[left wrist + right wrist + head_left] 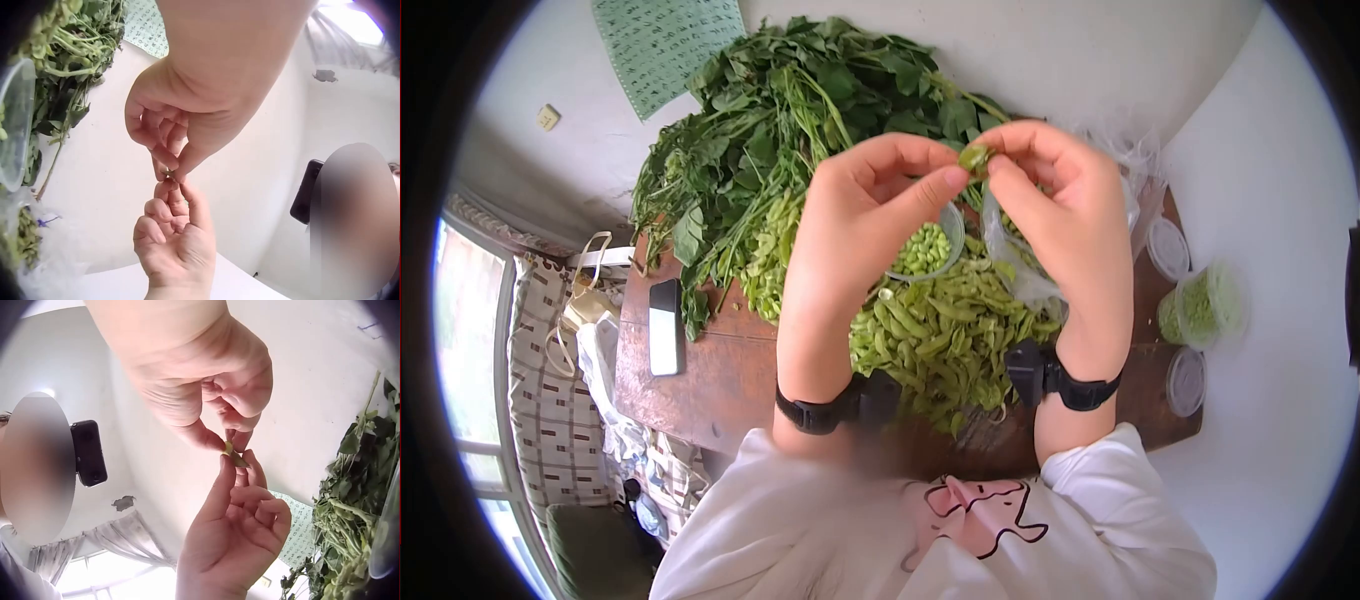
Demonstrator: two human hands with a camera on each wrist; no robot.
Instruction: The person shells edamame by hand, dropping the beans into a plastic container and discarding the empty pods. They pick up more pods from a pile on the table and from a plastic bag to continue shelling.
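Note:
Both hands are raised over the table and meet at one green soybean pod [975,160]. The left hand [855,215] pinches one end of it between thumb and fingertips. From the other side the right hand [1065,200] pinches it with thumb and index finger. In the right wrist view a pale yellow-green bit of the pod [230,450] shows between the fingertips. Below the hands stands a clear bowl [960,240] holding shelled green beans [922,250]. A heap of whole pods [950,330] lies nearer the body.
Leafy bean stalks [770,110] pile up at the back left. A phone [665,328] lies on the wooden table [720,385]. A plastic bag [1025,265] is beside the bowl. At right are a tub of green bits [1200,308] and two lids [1186,382].

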